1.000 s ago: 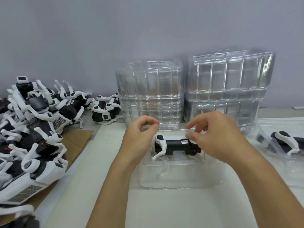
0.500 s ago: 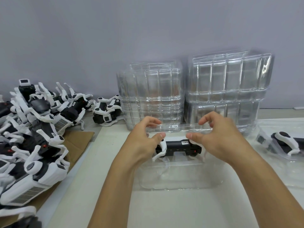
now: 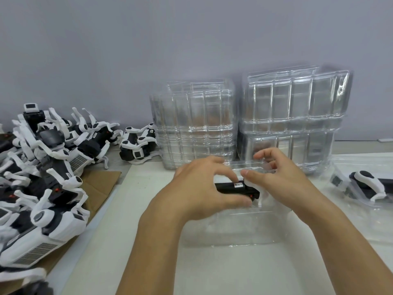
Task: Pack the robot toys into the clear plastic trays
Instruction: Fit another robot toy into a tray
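My left hand is curled over the robot toy, fingers wrapped round its black body and pressing it down into the clear tray in front of me on the white surface. My right hand sits at the far right end of the toy, thumb and bent fingers pinching what looks like the thin tray edge there, though the clear plastic makes it hard to say just what they have. The toy lies lengthwise in the back half of the tray, label up. It looks like hard, light plastic with thin white legs, so I judge the solid black body is the place to hold, not the legs, which could snap or fold. The tray looks flimsy and slick and will probably flex, so it needs steadying at the rim. The pile of toys waits at my left, partly on cardboard. Stacks of empty trays stand at the back, and a packed toy lies at far right.
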Demonstrator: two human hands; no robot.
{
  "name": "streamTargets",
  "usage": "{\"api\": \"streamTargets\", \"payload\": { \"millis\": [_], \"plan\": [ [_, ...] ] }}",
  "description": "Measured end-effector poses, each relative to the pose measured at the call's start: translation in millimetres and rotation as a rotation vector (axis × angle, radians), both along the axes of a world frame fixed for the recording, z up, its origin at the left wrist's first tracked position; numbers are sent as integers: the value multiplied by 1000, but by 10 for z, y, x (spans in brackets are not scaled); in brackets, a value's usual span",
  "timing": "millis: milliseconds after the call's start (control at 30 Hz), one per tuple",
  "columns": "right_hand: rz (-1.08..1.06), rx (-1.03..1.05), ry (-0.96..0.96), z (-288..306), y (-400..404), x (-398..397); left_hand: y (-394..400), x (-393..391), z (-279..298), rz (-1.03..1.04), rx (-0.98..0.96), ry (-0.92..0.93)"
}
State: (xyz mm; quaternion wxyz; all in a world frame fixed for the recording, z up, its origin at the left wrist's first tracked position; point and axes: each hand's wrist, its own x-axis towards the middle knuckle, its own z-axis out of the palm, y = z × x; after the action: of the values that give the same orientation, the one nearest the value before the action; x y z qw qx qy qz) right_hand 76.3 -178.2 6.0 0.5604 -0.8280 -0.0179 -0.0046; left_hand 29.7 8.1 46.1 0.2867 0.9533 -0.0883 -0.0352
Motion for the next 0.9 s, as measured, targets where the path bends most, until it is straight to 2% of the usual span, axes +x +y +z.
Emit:
{"api": "streamTargets", "payload": {
  "millis": [100,200,300,500,767,900],
  "plan": [
    [6,-1,3,-3,-1,1,-10,-36,12,-21,62,127],
    [7,-2,8,-7,-2,14,-17,-48,15,-43,117,174],
    [4,-17,2,-3,5,25,-58,-46,-7,-41,161,144],
    [-11,-18,-23,-12,2,17,-84,-55,-30,-26,118,73],
    [-240,388,51,175,-36,-2,-14,-102,147,-13,99,-86],
    [-148,555,113,274,-33,-46,-19,-136,248,-5,97,-219]
  ]
}}
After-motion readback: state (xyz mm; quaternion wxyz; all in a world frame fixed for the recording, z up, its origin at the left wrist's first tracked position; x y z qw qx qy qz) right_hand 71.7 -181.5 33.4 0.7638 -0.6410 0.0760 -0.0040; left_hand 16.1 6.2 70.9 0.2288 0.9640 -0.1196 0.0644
